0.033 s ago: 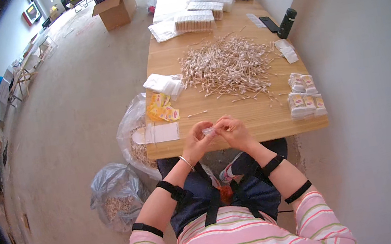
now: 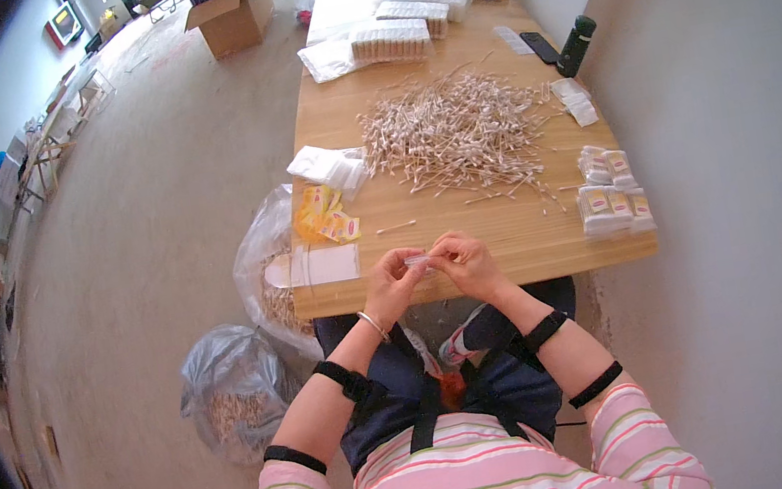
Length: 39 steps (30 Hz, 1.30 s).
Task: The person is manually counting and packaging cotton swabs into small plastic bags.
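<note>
Over the table's near edge, my left hand and my right hand meet, fingers pinched together. Between them is a small clear plastic bag, partly covered by the fingertips. A single cotton swab lies just beyond my left hand, and a large loose heap of cotton swabs spreads farther back. Left of my hands are a white card with a rounded end and several yellow printed cards. Behind those sits a stack of clear bags.
Packed swab bundles stand at the table's right edge. Farther back are a dark bottle, a phone and rows of wrapped swabs. Plastic sacks of swabs rest on the floor at left. A wall rises at right.
The fingers of my left hand have closed in a little on the plastic bag, which shows flatter between my fingertips. Everything on the table stays put.
</note>
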Each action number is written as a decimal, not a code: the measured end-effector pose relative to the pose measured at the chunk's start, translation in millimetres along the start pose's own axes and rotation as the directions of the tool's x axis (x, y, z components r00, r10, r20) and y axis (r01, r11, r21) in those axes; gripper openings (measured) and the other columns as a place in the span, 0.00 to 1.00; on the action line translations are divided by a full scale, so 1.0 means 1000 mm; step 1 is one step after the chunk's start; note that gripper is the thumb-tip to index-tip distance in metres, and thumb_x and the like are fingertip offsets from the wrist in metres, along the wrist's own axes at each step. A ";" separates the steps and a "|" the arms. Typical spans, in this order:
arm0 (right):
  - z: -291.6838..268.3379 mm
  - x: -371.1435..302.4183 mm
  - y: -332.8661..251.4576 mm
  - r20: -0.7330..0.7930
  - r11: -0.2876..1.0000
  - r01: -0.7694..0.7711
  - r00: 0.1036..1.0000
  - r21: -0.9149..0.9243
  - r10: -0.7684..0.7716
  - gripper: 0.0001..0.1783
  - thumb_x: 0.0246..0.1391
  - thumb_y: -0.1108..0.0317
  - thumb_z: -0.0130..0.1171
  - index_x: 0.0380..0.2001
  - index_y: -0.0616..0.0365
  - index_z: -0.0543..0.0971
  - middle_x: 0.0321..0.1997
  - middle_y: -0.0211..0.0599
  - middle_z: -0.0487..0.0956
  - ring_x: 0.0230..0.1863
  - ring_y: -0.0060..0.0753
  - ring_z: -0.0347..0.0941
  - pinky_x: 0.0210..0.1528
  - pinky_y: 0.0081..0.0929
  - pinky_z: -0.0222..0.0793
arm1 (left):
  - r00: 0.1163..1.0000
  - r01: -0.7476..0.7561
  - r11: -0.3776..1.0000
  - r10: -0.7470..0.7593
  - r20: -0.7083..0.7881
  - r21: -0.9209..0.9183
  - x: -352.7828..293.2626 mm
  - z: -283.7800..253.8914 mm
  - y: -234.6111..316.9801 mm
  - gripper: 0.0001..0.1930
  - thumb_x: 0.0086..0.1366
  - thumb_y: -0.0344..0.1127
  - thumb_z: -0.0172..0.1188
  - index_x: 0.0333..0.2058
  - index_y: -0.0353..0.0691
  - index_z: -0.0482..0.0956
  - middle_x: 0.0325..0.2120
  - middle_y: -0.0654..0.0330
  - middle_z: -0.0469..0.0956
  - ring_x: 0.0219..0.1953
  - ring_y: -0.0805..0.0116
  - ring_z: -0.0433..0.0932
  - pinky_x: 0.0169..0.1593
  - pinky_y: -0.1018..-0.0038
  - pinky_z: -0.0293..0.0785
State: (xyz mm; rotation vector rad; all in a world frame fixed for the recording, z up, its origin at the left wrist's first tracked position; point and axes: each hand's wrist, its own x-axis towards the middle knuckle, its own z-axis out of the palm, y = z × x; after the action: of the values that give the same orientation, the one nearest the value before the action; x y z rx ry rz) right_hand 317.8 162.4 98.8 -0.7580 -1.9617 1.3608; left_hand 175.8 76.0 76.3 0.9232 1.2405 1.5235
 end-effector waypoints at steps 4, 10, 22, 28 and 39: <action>0.005 0.001 0.011 0.034 0.993 0.008 0.999 -0.115 -0.004 0.07 0.47 0.68 0.61 0.24 0.60 0.78 0.30 0.38 0.77 0.36 0.37 0.72 0.38 0.30 0.68 | 0.995 0.096 0.986 -0.093 -0.028 0.138 -0.003 -0.009 -0.010 0.08 0.61 0.31 0.58 0.36 0.33 0.73 0.34 0.61 0.77 0.38 0.76 0.75 0.43 0.79 0.72; 0.013 -0.002 0.041 0.073 0.999 -0.034 0.997 -0.025 0.035 0.09 0.49 0.66 0.58 0.25 0.61 0.75 0.34 0.39 0.75 0.37 0.37 0.72 0.40 0.30 0.67 | 0.985 0.162 0.987 -0.162 -0.054 -0.009 -0.003 -0.007 -0.028 0.06 0.61 0.32 0.57 0.34 0.36 0.74 0.33 0.63 0.76 0.36 0.78 0.73 0.41 0.79 0.71; 0.012 -0.007 0.026 0.143 0.962 -0.154 0.982 0.224 0.124 0.07 0.53 0.68 0.57 0.26 0.60 0.74 0.30 0.30 0.75 0.34 0.22 0.70 0.38 0.22 0.67 | 0.991 0.131 0.991 -0.131 0.035 0.019 -0.011 -0.012 -0.015 0.06 0.64 0.32 0.54 0.37 0.37 0.72 0.34 0.65 0.75 0.38 0.78 0.72 0.44 0.78 0.69; 0.001 -0.012 0.018 0.198 0.896 -0.309 0.946 0.318 0.256 0.08 0.54 0.67 0.60 0.31 0.60 0.77 0.32 0.27 0.78 0.33 0.17 0.71 0.36 0.18 0.69 | 0.991 0.131 0.991 -0.131 0.005 0.039 -0.015 -0.012 -0.011 0.09 0.63 0.31 0.56 0.41 0.35 0.71 0.34 0.64 0.75 0.37 0.79 0.73 0.41 0.81 0.71; 0.005 -0.014 0.021 0.071 0.993 0.068 0.995 0.094 -0.075 0.09 0.49 0.70 0.62 0.34 0.60 0.79 0.32 0.32 0.81 0.34 0.24 0.75 0.38 0.24 0.71 | 0.989 -0.114 0.896 0.141 -0.031 0.430 -0.016 -0.008 -0.003 0.14 0.50 0.28 0.66 0.38 0.36 0.79 0.32 0.57 0.80 0.36 0.70 0.79 0.42 0.74 0.74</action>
State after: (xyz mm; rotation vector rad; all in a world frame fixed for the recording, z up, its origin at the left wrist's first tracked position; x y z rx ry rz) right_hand 324.7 155.5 75.2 -0.5964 -1.9498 1.4436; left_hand 173.1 58.9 71.2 1.2705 1.6264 1.4111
